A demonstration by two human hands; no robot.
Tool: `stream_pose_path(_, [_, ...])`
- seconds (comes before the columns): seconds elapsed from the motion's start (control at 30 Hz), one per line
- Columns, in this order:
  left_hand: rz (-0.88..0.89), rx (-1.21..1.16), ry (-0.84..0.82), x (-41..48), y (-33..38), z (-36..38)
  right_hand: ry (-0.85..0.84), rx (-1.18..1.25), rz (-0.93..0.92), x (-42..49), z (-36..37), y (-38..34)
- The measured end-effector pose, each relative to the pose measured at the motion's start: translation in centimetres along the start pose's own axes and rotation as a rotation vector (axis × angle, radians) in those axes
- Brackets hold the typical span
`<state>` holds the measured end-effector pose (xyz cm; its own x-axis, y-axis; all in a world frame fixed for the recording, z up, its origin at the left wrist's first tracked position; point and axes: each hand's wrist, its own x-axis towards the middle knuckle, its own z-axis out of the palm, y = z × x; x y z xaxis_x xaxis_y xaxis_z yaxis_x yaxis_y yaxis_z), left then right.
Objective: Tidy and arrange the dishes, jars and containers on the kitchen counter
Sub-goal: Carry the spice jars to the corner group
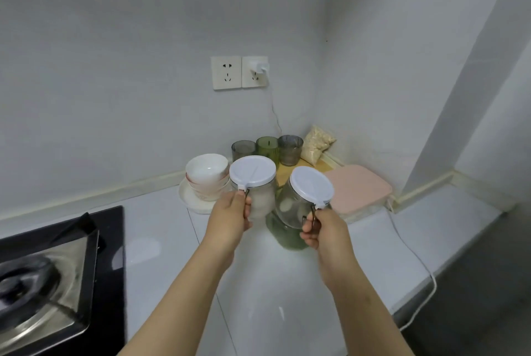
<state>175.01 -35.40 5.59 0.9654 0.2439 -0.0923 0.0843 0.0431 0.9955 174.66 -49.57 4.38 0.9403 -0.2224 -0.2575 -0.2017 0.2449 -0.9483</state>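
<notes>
My left hand (231, 216) grips a glass jar with a white lid (253, 170) and white contents, held above the counter. My right hand (321, 230) grips a second, nearly empty glass jar with a white lid (311, 184), tilted to the left. Below them a greenish glass jar (287, 236) stands on the white counter (161, 226), partly hidden by the held jars. Stacked white bowls (207, 173) sit on a white plate (189, 199) to the left. Three tinted cups (290, 149) stand at the back corner.
A pink-lidded container (359, 187) sits at right, on a wooden board (287, 174). A bag of grains (317, 143) leans in the corner. A gas stove (48, 275) lies at far left. A white cable (413, 255) runs from the wall socket (254, 71) over the counter edge.
</notes>
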Motion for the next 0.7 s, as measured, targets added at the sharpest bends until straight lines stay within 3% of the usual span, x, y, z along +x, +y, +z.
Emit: stream_pose_path(0.7, [0.004,0.079,-0.134,12.3,3.1,5.9,0.056,-0.046,-0.067,12.8,0.6,-4.8])
